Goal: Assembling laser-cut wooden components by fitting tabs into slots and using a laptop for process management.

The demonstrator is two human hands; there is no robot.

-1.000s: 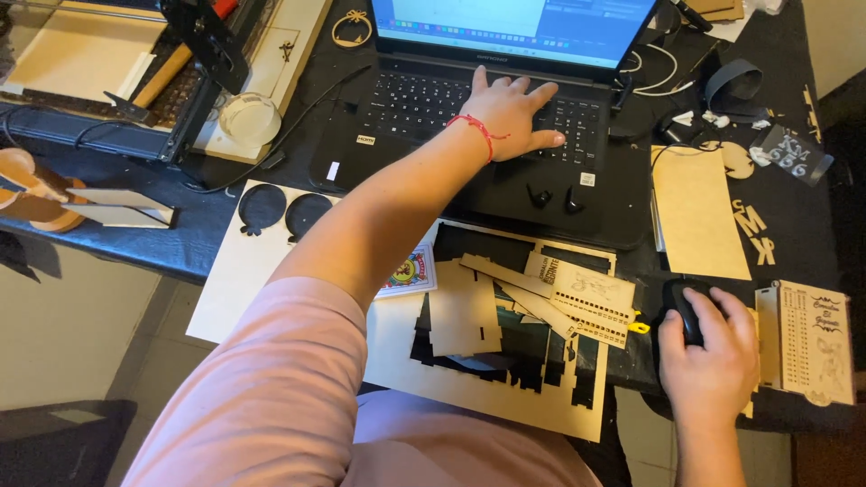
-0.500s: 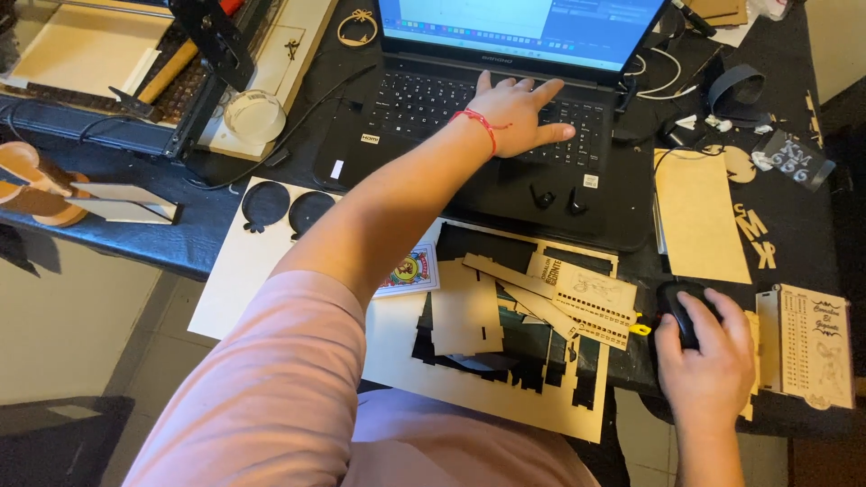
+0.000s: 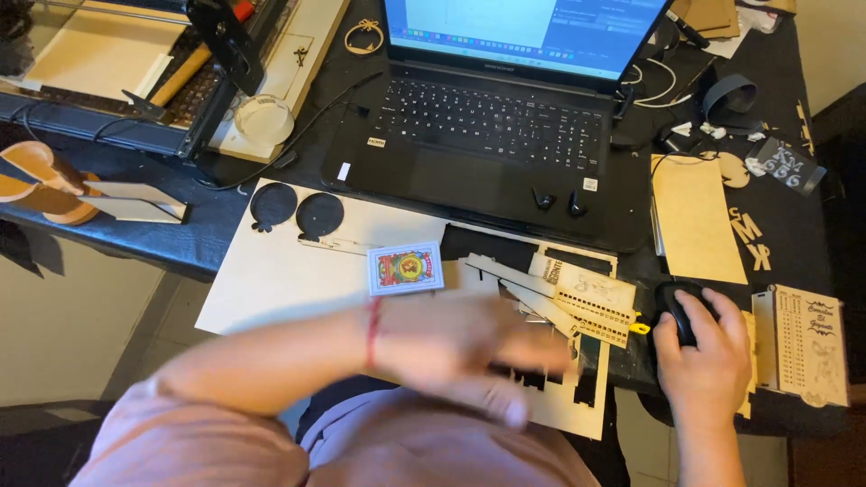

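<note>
Dark table (image 3: 776,216) with open laptop (image 3: 492,135), black mouse (image 3: 683,307), pale cut sheets (image 3: 298,261), perhaps thin wood

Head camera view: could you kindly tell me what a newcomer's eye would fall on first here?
The open black laptop at top centre, its screen lit. Below it, the blurred left hand crosses over a pale cut-out sheet beside a colourful card box. At lower right, the right hand covers a black mouse.

open keyboard (image 3: 492,122) ahead, cut wooden pieces (image 3: 577,298) and card deck (image 3: 405,268) crowding the near edge
</note>
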